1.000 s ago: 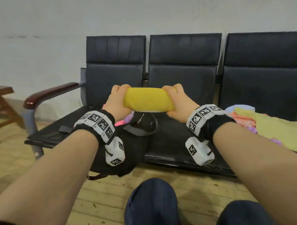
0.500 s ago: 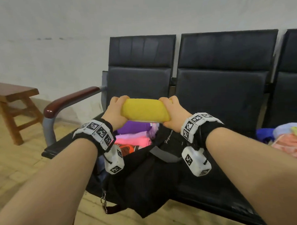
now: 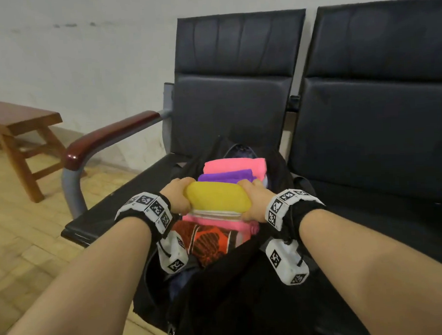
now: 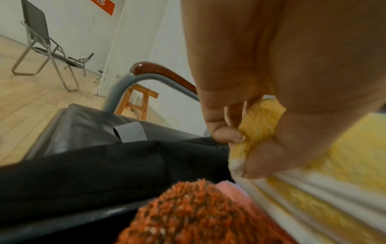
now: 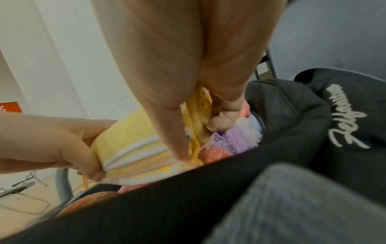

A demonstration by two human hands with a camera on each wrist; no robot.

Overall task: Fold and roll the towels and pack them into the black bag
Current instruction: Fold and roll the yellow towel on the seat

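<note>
Both forearms reach forward, wrists level, over the open black bag (image 3: 220, 301) on the bench seat (image 3: 130, 196). Left hand (image 3: 177, 198) and right hand (image 3: 253, 201) each clench one end of the rolled yellow towel (image 3: 217, 199), fingers curled round it. Roll lies crosswise at the bag mouth, above pink towel (image 3: 235, 165), purple towel (image 3: 225, 176) and orange patterned towel (image 3: 210, 241) packed inside the bag.

Rolled towel (image 3: 217, 199): yellow with white stripes. Towels in the bag (image 3: 245, 287), which is black with white script lettering: pink (image 3: 235, 165), purple (image 3: 225, 176), orange-red with dark pattern (image 3: 208, 244). Seats (image 3: 237, 103) black; armrest (image 3: 109, 136) reddish-brown on grey tube.
</note>
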